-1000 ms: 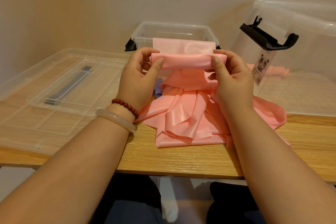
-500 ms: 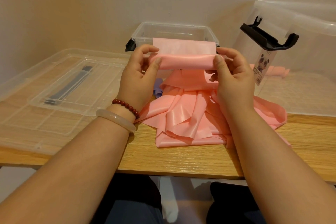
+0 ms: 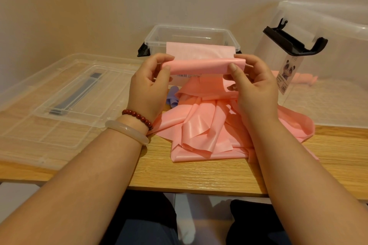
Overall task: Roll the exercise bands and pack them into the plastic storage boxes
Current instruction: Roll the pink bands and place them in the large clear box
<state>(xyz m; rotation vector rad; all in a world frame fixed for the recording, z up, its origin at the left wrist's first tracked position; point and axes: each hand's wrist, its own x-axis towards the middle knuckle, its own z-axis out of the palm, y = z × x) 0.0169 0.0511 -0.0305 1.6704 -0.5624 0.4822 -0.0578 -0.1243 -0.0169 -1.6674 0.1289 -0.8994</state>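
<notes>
A long pink exercise band (image 3: 199, 65) is partly rolled, held up above the wooden table (image 3: 199, 175). My left hand (image 3: 149, 87) pinches the roll's left end and my right hand (image 3: 253, 85) pinches its right end. The band's free end stands up behind the roll. The loose remainder (image 3: 201, 129) lies crumpled on the table below. A small clear storage box (image 3: 191, 36) with black latches stands open behind the roll. A rolled purple band (image 3: 172, 97) lies by my left hand.
Two clear lids (image 3: 59, 95) lie stacked on the table at the left. A large clear box (image 3: 328, 65) lies on its side at the right, with a black latch (image 3: 292, 42), a panda label and a pink band (image 3: 298, 78) inside. A wall stands behind.
The roll has been turned a little further and the free end now stands taller behind it. My thumbs shifted along the roll's front. The pile on the table barely moved.
</notes>
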